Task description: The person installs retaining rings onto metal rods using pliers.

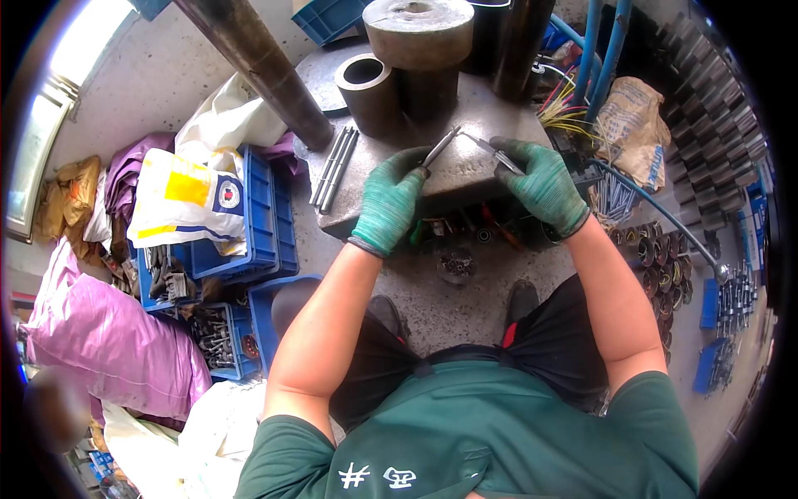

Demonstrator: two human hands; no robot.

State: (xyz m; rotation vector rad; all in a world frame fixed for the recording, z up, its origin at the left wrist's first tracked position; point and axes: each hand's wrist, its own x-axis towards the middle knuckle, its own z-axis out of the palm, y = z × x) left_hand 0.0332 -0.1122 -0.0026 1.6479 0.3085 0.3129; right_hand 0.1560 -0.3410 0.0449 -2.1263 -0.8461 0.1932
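Both my hands wear green gloves over a thick steel plate (465, 108). My left hand (389, 200) grips a thin metal rod (440, 145) that slants up to the right. My right hand (542, 183) grips a second thin metal rod (492, 151) that slants up to the left. The two rod tips nearly meet above the plate's front edge. Several similar rods (334, 166) lie side by side on the plate's left part, apart from my hands.
Heavy steel cylinders (416, 37) and a hollow sleeve (366, 83) stand at the plate's back. A dark pipe (258, 66) leans at left. Blue crates (249, 224) with bags and bolts sit on the floor to the left; metal rings (665, 258) and blue hoses (598, 50) to the right.
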